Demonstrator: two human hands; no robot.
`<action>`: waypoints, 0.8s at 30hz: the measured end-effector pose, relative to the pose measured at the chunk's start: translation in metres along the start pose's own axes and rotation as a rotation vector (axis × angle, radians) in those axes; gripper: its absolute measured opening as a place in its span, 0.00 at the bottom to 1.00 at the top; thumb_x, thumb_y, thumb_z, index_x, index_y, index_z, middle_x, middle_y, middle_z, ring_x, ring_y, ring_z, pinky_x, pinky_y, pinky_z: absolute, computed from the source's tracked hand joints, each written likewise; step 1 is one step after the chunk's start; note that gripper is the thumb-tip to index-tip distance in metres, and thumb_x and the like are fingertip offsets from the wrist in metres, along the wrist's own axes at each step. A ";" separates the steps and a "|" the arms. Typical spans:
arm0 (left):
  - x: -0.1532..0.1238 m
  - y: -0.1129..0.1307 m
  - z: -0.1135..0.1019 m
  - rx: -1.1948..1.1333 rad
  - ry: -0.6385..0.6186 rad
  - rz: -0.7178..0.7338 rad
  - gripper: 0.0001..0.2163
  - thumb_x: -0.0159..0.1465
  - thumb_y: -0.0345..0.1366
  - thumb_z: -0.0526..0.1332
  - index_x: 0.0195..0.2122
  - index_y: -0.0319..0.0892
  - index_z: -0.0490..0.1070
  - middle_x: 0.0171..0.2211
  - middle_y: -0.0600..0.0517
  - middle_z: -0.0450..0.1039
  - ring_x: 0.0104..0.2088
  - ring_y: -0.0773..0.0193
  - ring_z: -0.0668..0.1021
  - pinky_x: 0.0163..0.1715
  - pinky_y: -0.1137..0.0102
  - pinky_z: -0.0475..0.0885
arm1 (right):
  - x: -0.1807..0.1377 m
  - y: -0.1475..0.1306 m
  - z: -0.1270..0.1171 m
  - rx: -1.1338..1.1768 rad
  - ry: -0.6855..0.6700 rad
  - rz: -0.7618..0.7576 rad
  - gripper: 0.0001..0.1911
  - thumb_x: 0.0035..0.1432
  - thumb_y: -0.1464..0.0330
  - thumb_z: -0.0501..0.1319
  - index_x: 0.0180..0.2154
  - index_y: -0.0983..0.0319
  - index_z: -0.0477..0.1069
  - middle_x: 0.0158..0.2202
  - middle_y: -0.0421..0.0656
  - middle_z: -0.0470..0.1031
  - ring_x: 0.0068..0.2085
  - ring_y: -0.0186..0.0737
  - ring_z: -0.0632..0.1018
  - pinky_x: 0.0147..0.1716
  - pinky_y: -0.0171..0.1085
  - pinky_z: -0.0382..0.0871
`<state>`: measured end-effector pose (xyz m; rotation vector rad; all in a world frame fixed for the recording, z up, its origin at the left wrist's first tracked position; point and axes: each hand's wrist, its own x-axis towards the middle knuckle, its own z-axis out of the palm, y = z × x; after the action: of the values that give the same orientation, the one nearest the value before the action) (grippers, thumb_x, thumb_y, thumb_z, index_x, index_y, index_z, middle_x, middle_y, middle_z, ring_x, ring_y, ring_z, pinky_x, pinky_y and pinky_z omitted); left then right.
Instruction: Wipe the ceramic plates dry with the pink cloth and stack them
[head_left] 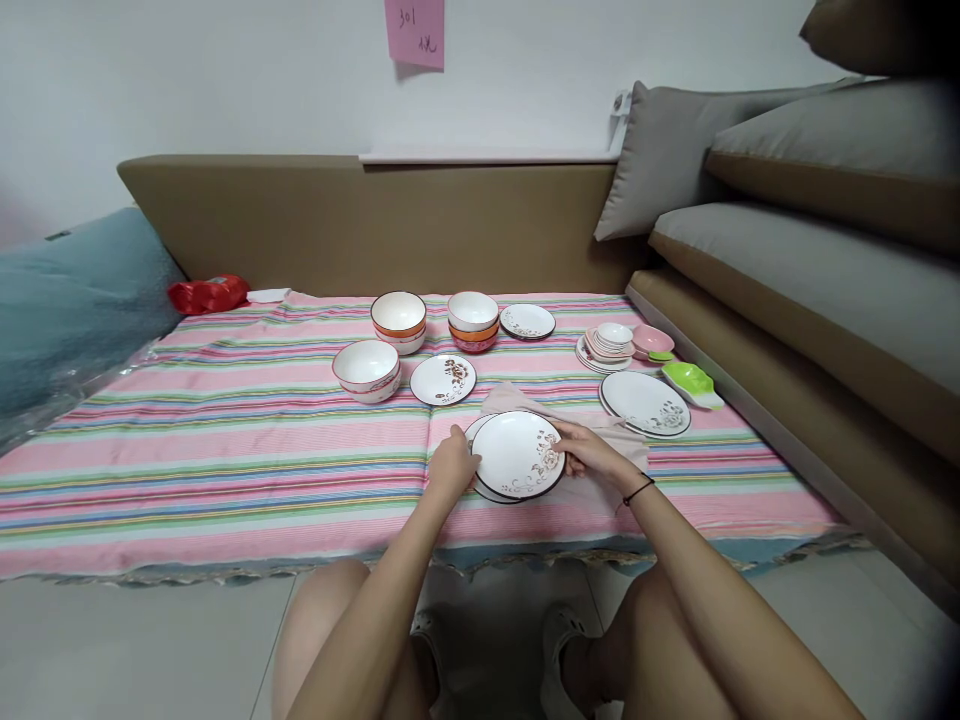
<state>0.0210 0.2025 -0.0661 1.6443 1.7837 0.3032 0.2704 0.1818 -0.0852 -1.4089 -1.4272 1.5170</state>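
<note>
A white plate with a dark rim and a brown flower pattern (pixel 516 452) is tilted up between both my hands, over another plate beneath it and a beige cloth (pixel 600 428). My left hand (pixel 451 466) grips its left edge with fingers curled. My right hand (pixel 589 450), a black band on the wrist, pinches its right edge. Both hands are over the near middle of the striped cloth-covered surface (pixel 225 460).
Stacked bowls (pixel 398 321) (pixel 473 320) (pixel 367 369), small flower plates (pixel 443 379) (pixel 527 321), a large plate (pixel 645 403), a stack of small saucers (pixel 609 346), a pink dish (pixel 652 342) and a green dish (pixel 691 383) lie beyond. A red bag (pixel 208 293) sits far left; sofa cushions (pixel 810 270) stand at right.
</note>
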 end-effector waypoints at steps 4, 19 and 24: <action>-0.003 0.000 -0.012 0.162 0.074 0.017 0.13 0.57 0.38 0.62 0.42 0.40 0.68 0.41 0.36 0.77 0.46 0.45 0.77 0.42 0.61 0.68 | 0.001 0.000 0.001 -0.021 0.002 -0.011 0.40 0.49 0.66 0.57 0.64 0.65 0.54 0.19 0.34 0.71 0.14 0.30 0.67 0.11 0.26 0.57; -0.002 -0.011 -0.014 0.229 0.005 0.016 0.06 0.58 0.31 0.59 0.32 0.40 0.76 0.31 0.41 0.79 0.38 0.54 0.79 0.34 0.69 0.67 | 0.009 0.008 0.015 -0.159 0.039 0.061 0.37 0.51 0.68 0.58 0.64 0.63 0.55 0.18 0.37 0.72 0.17 0.35 0.73 0.10 0.26 0.57; -0.001 -0.011 -0.014 0.210 -0.014 0.018 0.06 0.57 0.31 0.58 0.30 0.39 0.75 0.29 0.42 0.78 0.35 0.54 0.79 0.31 0.69 0.66 | 0.012 0.012 0.018 -0.189 0.059 0.059 0.34 0.52 0.70 0.58 0.62 0.63 0.59 0.17 0.36 0.72 0.16 0.35 0.72 0.09 0.25 0.55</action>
<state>0.0038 0.2034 -0.0621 1.8026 1.8423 0.1143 0.2536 0.1847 -0.1026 -1.6075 -1.5370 1.3936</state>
